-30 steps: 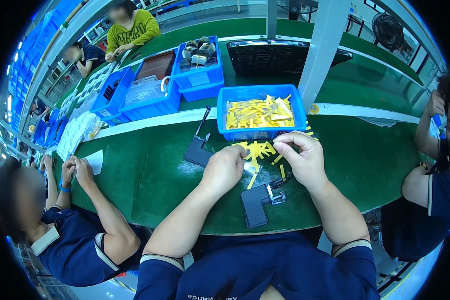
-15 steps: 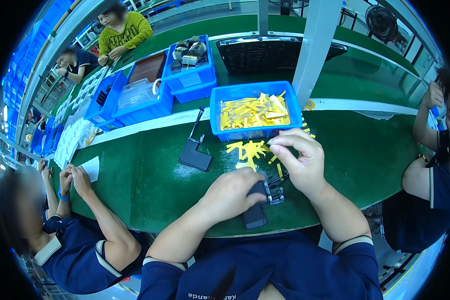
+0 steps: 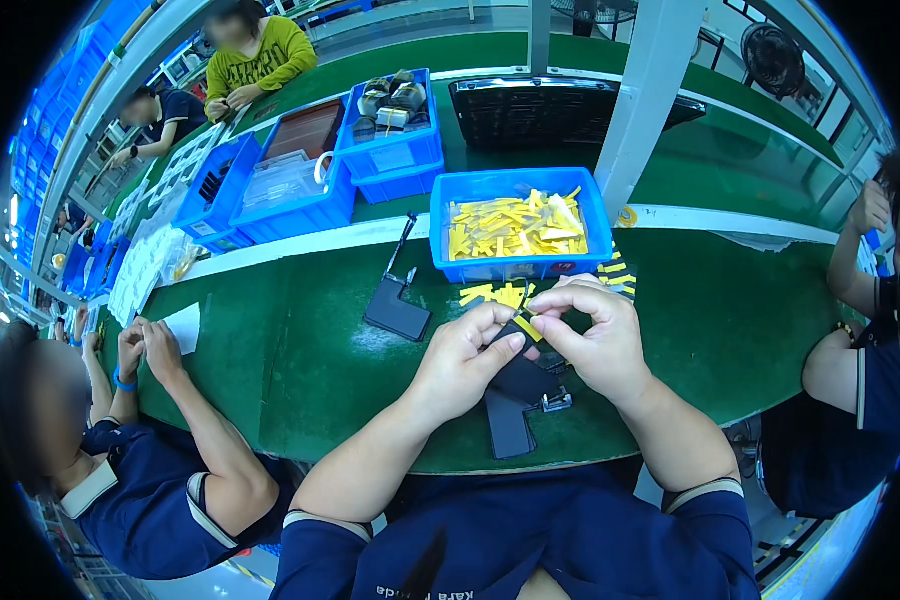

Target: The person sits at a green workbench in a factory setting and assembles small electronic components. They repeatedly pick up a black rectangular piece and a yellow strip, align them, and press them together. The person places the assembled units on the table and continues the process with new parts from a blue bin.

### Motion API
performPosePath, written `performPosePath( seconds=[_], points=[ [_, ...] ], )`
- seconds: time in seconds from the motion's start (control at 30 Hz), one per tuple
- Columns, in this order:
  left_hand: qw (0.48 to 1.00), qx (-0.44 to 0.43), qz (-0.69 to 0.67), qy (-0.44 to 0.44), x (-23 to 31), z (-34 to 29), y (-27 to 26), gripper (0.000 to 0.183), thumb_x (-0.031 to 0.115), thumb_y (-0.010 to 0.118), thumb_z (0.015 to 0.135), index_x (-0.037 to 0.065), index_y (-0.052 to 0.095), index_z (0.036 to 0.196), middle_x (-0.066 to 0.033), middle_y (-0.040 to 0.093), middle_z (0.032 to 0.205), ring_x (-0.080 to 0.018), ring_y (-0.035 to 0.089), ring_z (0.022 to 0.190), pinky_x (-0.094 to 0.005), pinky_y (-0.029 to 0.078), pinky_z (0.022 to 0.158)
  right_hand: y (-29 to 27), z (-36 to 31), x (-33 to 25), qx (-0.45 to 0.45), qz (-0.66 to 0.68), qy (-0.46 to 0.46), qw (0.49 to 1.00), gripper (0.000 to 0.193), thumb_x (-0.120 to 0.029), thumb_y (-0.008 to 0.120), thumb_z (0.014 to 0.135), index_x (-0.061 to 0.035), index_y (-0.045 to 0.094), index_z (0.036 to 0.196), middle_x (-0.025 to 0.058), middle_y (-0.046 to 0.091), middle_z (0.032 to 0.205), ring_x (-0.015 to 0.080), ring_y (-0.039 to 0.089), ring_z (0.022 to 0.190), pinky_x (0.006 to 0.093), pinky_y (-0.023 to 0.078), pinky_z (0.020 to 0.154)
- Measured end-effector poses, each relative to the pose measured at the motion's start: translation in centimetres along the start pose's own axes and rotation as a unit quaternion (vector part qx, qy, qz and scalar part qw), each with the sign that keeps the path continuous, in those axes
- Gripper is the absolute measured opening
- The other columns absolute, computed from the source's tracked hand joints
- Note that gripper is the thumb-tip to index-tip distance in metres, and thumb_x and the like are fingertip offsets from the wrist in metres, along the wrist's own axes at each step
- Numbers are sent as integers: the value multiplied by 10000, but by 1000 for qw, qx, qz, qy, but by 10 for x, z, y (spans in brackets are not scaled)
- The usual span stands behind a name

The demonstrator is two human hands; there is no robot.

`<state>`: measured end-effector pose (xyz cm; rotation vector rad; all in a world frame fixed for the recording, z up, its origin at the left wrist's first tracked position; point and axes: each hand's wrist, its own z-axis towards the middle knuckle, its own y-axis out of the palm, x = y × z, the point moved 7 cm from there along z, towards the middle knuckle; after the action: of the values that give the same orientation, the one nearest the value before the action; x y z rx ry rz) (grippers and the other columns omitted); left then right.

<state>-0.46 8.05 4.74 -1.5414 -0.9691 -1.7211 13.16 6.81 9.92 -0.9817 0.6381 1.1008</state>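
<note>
My left hand [image 3: 457, 362] is closed, its thumb and fingers gripping a black flat part [image 3: 522, 376] with a thin dark lead at its top end. A yellow strip [image 3: 528, 328] lies across that part's narrow end, between both hands' fingertips. My right hand [image 3: 598, 335] is closed in a pinch at the strip's right side. Just below, on the table, rests another black part [image 3: 510, 428] with a small metal-looking end piece [image 3: 557, 401]. Farther left lies a similar L-shaped black part [image 3: 397, 309] with a lead. Fingers hide some of the held part.
A blue bin [image 3: 520, 268] of yellow strips stands beyond my hands, with loose yellow strips [image 3: 490, 296] before it. More blue bins [image 3: 292, 222] line the back left. A grey post [image 3: 650, 110] rises behind. Co-workers sit on both sides; one's hands [image 3: 148, 348] are at left.
My left hand has lifted a black part off the table. My right hand has come down and left to meet it, and a yellow strip now shows across the part.
</note>
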Motion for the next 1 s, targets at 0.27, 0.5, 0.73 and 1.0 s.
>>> performPosePath(
  seconds=[0.27,0.5,0.73,1.0],
  points=[
    [1000,-4,15,5,2,0,1,195,80,543,914,-33,524,1072,-83,651,950,-122,646,868,-235,490,728,0,-1,-3,10,-23,-29,999,90,-12,680,694,-14,666,783,90,640,719,216,597,711,336,447,764],
    [1000,4,22,20,1,0,-1,195,82,548,911,-33,530,1068,-80,660,927,-109,647,853,-231,490,725,0,-2,-12,32,-70,-92,993,87,-8,691,686,-25,667,768,88,633,722,230,602,717,371,454,813],
    [999,2,27,34,4,1,-2,186,77,550,906,-29,533,1058,-79,662,911,-111,649,855,-233,493,720,1,-4,-15,41,-87,-123,988,101,-3,696,677,-31,668,769,85,634,727,233,602,726,390,454,835],
    [997,1,73,-7,6,-2,-2,218,31,520,912,-37,506,1119,-85,614,1010,-125,613,912,-251,488,803,-2,-1,-5,30,-18,-56,998,67,-14,682,708,-26,670,773,83,650,733,216,604,714,358,444,828]
  ],
)
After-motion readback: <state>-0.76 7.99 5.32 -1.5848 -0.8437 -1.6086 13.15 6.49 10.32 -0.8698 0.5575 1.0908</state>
